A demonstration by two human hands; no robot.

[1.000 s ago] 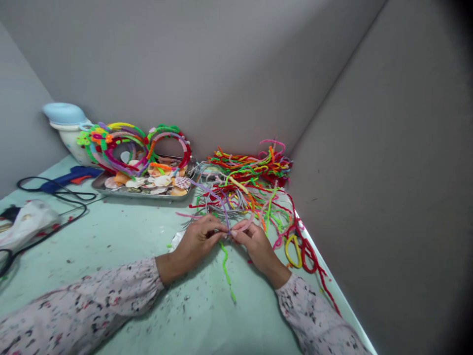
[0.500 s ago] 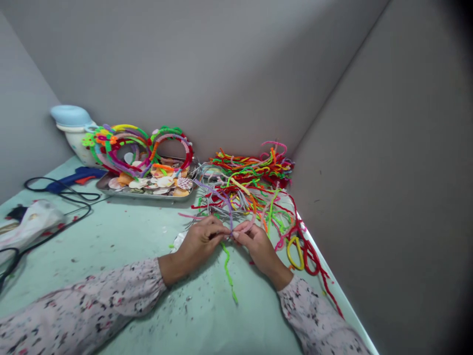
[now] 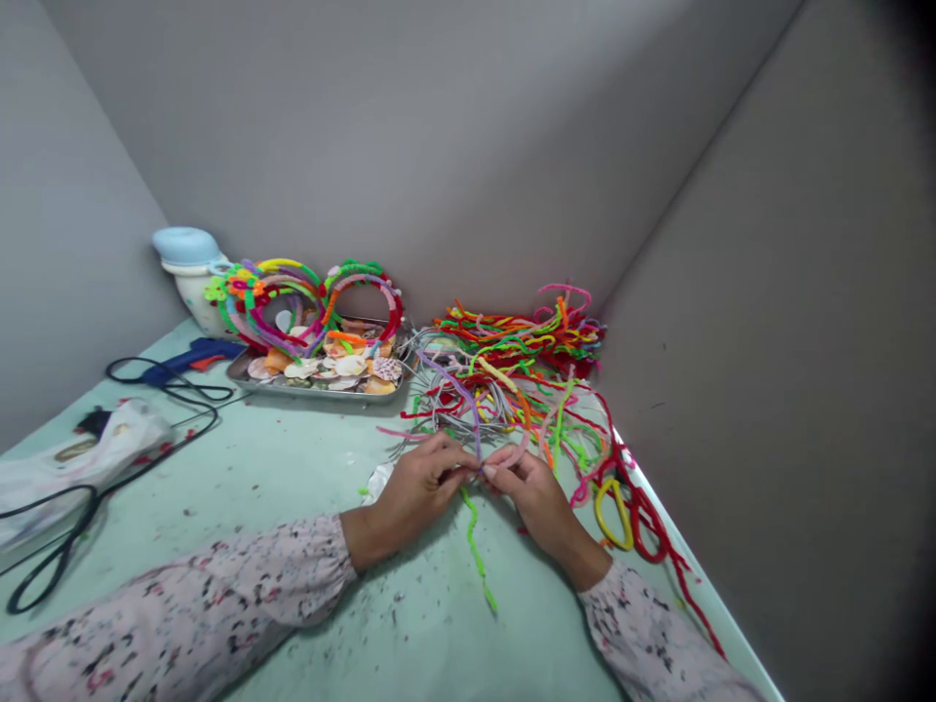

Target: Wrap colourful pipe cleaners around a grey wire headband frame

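Note:
My left hand (image 3: 431, 480) is closed, its thumb and fingertips pinching a purple pipe cleaner (image 3: 468, 402) that rises from the pinch. Right beside it, my right hand (image 3: 535, 495) is closed too, fingertips at the same spot on the purple piece. A curved strand in yellow, orange and pink (image 3: 524, 414) runs down into the right hand; where it joins the purple is hidden by the fingers. Below the left fingertips a bright green pipe cleaner (image 3: 476, 546) trails over the table; its upper end is hidden.
Loose pipe cleaners (image 3: 512, 336) and grey wires are heaped behind my hands. Yellow-and-red-handled scissors (image 3: 614, 515) lie near the right edge. A metal tray (image 3: 314, 392) holds shells and wrapped headbands (image 3: 285, 304). Further left are a blue glue gun (image 3: 186, 359), black cord (image 3: 168, 444) and plastic bag (image 3: 109, 453).
The whole view has shifted, so everything sits further right and slightly lower. Both hands keep their pinch on the purple pipe cleaner, with little visible change.

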